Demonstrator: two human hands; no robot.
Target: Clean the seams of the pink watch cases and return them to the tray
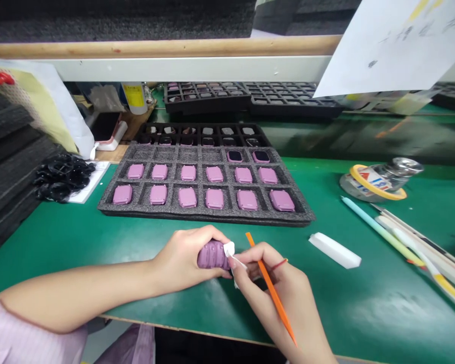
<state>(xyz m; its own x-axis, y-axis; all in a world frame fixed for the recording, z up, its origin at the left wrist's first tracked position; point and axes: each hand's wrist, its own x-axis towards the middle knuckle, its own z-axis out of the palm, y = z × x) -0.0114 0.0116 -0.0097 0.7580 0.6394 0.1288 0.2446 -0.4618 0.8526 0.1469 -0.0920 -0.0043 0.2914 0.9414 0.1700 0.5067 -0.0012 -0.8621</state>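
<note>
Fingers [197,241] of the left hand [182,260] were curled shut around a small purple watch case [212,255], holding it just above the near part of the green bench [136,242]. The right hand [273,283] met it from the right: its thumb and forefinger pinched a small white wipe [229,248] against the case's right end, while an orange stick [271,288] lay clamped between the same hand's fingers, slanting from the upper left down toward the wrist. A thin red band [278,264] circled one right finger.

Beyond the hands sat a grey foam tray [208,215] with two full rows of purple cases [214,198] in its compartments, and two cases with dark screens [246,156] in the back row, whose other cells showed nothing. Behind it lay black compartment trays [202,134], some cells holding small parts too blurred to name. To the left, a heap of black rings [62,177] rested on a white sheet. To the right of the hands lay a white block [335,250], well apart from them; farther right were several long sticks and pencils [402,242], and a roll of yellow tape [375,183] lay beside a shiny metal object. A white paper sheet [394,45] hung from the upper right.
</note>
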